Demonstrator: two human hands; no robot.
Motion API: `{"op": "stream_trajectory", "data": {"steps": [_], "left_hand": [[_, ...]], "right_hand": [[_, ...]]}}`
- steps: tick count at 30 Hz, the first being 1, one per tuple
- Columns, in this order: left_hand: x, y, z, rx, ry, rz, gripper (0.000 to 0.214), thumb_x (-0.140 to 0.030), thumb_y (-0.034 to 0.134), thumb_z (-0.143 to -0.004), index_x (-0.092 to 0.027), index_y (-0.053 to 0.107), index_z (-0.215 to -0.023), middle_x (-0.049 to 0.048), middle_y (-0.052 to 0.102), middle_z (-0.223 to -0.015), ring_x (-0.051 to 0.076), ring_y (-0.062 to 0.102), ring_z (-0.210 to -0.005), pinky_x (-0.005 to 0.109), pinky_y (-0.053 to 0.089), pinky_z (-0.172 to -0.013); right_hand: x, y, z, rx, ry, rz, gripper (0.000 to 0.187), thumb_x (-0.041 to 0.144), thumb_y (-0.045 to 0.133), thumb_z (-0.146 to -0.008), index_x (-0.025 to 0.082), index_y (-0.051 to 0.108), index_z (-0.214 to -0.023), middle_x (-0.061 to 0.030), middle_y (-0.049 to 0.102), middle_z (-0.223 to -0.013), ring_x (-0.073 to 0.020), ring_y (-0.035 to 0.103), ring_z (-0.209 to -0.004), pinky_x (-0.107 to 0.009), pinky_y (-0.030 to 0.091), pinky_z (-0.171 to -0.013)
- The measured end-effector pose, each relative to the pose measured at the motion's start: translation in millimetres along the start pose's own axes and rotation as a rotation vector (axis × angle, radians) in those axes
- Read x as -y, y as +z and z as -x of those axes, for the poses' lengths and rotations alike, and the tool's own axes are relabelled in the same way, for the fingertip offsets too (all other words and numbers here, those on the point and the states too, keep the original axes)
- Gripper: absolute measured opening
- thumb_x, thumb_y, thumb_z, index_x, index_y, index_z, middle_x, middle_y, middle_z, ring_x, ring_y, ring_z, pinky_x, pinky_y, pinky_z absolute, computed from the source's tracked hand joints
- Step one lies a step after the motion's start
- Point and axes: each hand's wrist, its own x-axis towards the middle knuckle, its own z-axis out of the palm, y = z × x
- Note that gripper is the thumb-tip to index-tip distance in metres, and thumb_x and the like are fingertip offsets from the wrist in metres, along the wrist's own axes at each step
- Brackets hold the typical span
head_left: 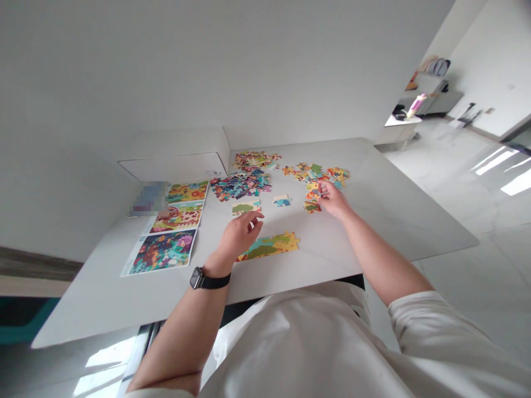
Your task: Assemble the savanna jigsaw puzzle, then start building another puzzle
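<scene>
Loose jigsaw pieces (pixel 240 185) heap toward the desk's (pixel 373 221) far edge, past a white box (pixel 174 168) at its corner. The right hand (pixel 334 200) pinches a piece (pixel 313 193); the left hand (pixel 238 237), fingers loosely spread, hovers beside a joined puzzle section (pixel 269 246), near printed picture sheets (pixel 164 251).

Gap between the left hand (pixel 239 237) and right hand (pixel 332 200), loose puzzle pieces (pixel 240 185) beyond, joined puzzle section (pixel 274 245) in front.

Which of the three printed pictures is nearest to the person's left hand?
The dark blue picture with the pink flower, lowest of the three; the yellow and red ones lie farther from the left hand.
</scene>
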Motion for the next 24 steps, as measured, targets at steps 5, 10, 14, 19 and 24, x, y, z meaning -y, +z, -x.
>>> {"op": "stream_trajectory", "data": {"steps": [5, 10, 14, 19, 24], "left_hand": [[1, 1.0, 0, 0.025, -0.005, -0.004, 0.029, -0.035, 0.058, -0.101, -0.022, 0.076, -0.119, 0.0019, 0.076, -0.092, 0.015, 0.062, -0.067, 0.030, 0.048, -0.071], [0, 1.9, 0, 0.030, -0.007, -0.016, 0.028, -0.035, 0.058, -0.101, -0.022, 0.076, -0.118, 0.0024, 0.076, -0.092, 0.016, 0.063, -0.069, 0.030, 0.049, -0.072], [1, 3.7, 1, 0.025, -0.009, -0.025, 0.028, -0.033, 0.059, -0.101, -0.023, 0.077, -0.119, 0.0024, 0.077, -0.093, 0.016, 0.062, -0.068, 0.031, 0.050, -0.074], [3, 5.8, 1, 0.032, -0.021, -0.011, 0.026, -0.031, 0.061, -0.100, -0.023, 0.078, -0.119, 0.0031, 0.077, -0.095, 0.016, 0.065, -0.072, 0.030, 0.051, -0.076], [2, 6.1, 1, 0.047, -0.024, 0.000, 0.025, -0.028, 0.063, -0.100, -0.023, 0.077, -0.119, 0.0032, 0.078, -0.096, 0.016, 0.066, -0.073, 0.030, 0.052, -0.076]], "right_hand": [[-5, 6, -1, 0.070, 0.010, -0.022, 0.070, 0.022, 0.081, -0.076, 0.030, 0.064, -0.143, -0.0019, 0.073, -0.108, -0.0187, 0.071, -0.085, -0.038, 0.064, -0.085], [-5, 6, 0, 0.098, -0.003, 0.003, 0.066, 0.023, 0.082, -0.077, 0.029, 0.066, -0.141, -0.0018, 0.073, -0.108, -0.0175, 0.070, -0.083, -0.038, 0.064, -0.086], [-1, 3, 4, 0.130, 0.012, 0.022, 0.067, 0.019, 0.081, -0.076, 0.029, 0.067, -0.141, -0.0028, 0.073, -0.109, -0.0179, 0.070, -0.082, -0.039, 0.065, -0.085], [1, 0, 5, 0.130, 0.011, -0.008, 0.069, 0.022, 0.083, -0.074, 0.029, 0.067, -0.140, -0.0036, 0.073, -0.110, -0.0192, 0.071, -0.084, -0.039, 0.065, -0.084], [-1, -4, 3, 0.119, -0.011, -0.035, 0.073, 0.030, 0.087, -0.072, 0.029, 0.066, -0.142, -0.0045, 0.073, -0.110, -0.0210, 0.072, -0.085, -0.043, 0.065, -0.087]]}}
